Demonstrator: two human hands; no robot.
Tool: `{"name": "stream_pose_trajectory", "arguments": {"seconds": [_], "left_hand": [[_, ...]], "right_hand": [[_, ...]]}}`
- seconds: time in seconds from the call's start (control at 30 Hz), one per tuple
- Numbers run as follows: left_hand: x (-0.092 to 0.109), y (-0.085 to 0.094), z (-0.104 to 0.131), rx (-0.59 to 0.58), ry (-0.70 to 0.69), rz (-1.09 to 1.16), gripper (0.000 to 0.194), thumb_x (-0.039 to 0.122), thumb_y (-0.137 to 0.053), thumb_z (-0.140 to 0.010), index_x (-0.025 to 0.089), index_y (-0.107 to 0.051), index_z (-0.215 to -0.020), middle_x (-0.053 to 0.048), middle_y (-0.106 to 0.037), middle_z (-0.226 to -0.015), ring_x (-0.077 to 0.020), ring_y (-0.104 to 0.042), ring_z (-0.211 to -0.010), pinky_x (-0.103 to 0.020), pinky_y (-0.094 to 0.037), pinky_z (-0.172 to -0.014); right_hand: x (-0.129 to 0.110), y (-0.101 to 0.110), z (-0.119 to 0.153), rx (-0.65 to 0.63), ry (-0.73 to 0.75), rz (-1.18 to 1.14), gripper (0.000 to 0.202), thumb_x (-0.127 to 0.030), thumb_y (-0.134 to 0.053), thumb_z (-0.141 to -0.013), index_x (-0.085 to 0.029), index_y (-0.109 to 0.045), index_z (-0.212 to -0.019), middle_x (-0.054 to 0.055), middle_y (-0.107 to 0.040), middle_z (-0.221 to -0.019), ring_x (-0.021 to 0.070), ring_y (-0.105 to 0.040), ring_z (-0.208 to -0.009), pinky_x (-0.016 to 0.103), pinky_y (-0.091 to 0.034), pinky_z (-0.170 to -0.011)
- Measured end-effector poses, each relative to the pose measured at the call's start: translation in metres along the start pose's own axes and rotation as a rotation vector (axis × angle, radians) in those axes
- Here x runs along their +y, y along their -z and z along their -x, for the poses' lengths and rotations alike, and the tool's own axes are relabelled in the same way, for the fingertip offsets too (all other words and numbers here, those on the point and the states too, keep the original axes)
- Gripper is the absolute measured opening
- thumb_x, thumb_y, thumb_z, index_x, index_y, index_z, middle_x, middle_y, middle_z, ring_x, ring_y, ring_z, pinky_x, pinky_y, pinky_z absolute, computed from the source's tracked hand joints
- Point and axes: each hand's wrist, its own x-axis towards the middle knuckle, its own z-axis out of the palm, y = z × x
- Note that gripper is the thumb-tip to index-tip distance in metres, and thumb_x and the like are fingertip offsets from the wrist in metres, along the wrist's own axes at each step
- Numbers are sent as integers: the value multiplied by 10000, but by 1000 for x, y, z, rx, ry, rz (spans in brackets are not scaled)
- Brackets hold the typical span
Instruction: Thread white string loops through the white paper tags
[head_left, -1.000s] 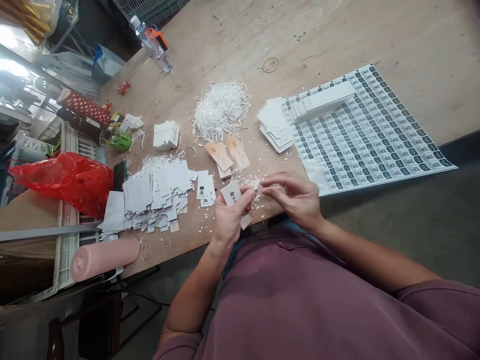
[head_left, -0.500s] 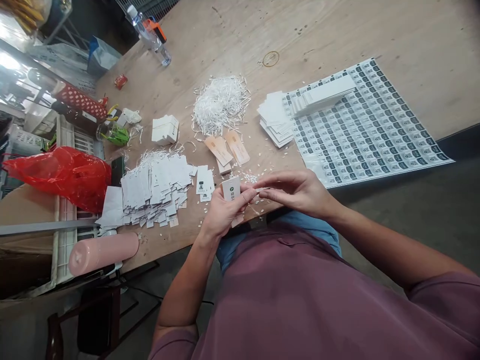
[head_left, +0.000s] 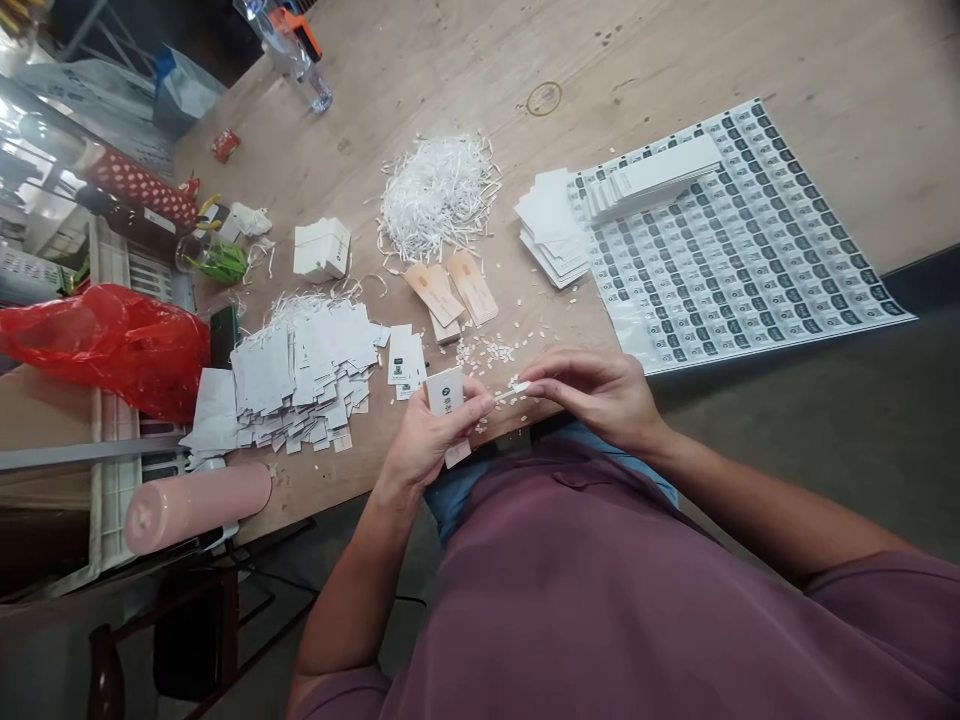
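Observation:
A white card with a dark round logo (head_left: 446, 392) is in my left hand (head_left: 424, 440), its fingers closed round it. Between my left thumb and my right hand (head_left: 600, 395) runs a thin white strip (head_left: 510, 394). The right thumb and index finger pinch the strip's far end, where a small white piece shows. Small white bits (head_left: 491, 352) lie scattered on the table just beyond my hands. Orange-and-white cards (head_left: 474, 288) rest behind them, and a few printed white cards (head_left: 405, 358) lie left of them.
A heap of white cards (head_left: 300, 370) spreads at left, near a pink bottle (head_left: 199, 505) and a red bag (head_left: 112, 340). Shredded white strips (head_left: 439, 195) are piled farther back. At right, white card stacks (head_left: 555, 230) adjoin a printed sheet (head_left: 735, 260).
My hands have moved apart, and the white strip now shows between them. The left hand with the card has shifted left. The whole view has shifted slightly.

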Motion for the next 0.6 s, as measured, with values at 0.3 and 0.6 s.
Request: {"name": "stream_pose_trajectory", "arguments": {"seconds": [0.3, 0.6], "left_hand": [[3, 31, 13, 115, 75, -83, 318, 350, -883, -675, 125, -669, -746, 45, -491, -571, -46, -394, -506, -185, -272, -477], [-1, 38, 12, 250, 63, -153, 328, 338, -925, -606, 113, -705, -704, 23, -537, -589, -53, -443, -534, -178, -344, -496]], "right_hand": [[6, 10, 5, 106, 92, 42, 14, -243, -811, -815, -238, -798, -814, 43, -773, -803, 195, -718, -791, 341, -575, -720], [8, 16, 9, 118, 205, 130, 47, -210, -738, -881, -236, -776, -874, 43, -758, -812, 200, -711, -800, 354, -572, -719]]}}
